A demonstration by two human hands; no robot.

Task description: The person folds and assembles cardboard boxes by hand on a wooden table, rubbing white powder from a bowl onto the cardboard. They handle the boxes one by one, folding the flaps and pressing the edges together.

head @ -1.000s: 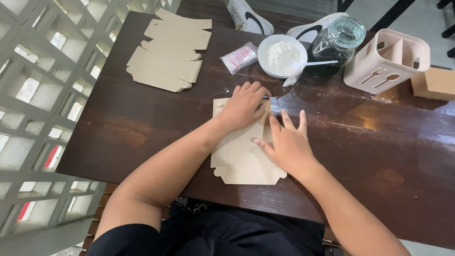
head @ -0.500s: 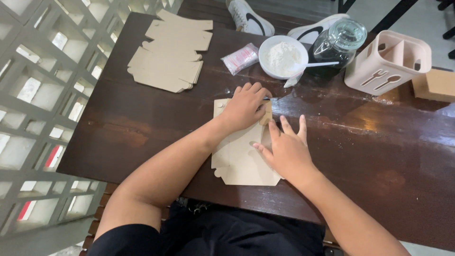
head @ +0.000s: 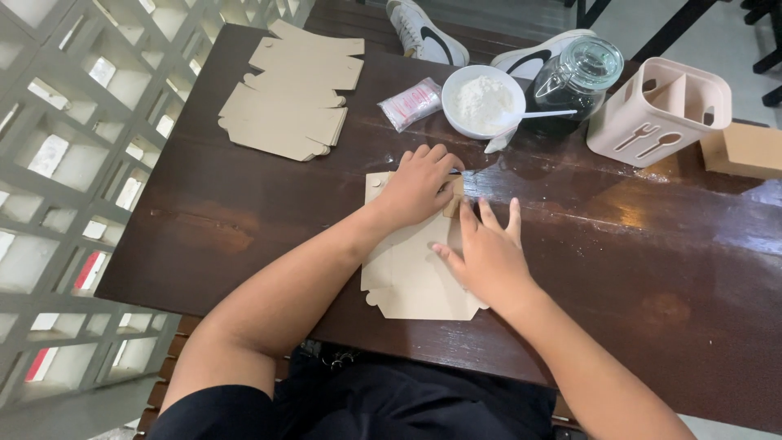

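A flat brown cardboard box blank (head: 411, 273) lies on the dark wooden table (head: 244, 220) in front of me. My left hand (head: 419, 186) presses on its upper part, fingers curled over a folded flap near the top right corner. My right hand (head: 485, 253) lies flat on the blank's right edge with the fingers spread, just below the left hand. Both hands cover much of the blank's upper right.
A stack of the same flat blanks (head: 289, 102) sits at the back left. Behind the hands are a small plastic bag (head: 411, 102), a white bowl of white powder (head: 485, 99) with a spoon, a glass jar (head: 574, 77), a pink cutlery holder (head: 660, 110) and a cardboard box (head: 745, 151).
My right hand has slid slightly down and left along the blank's right edge. My left hand stays on the top flap.
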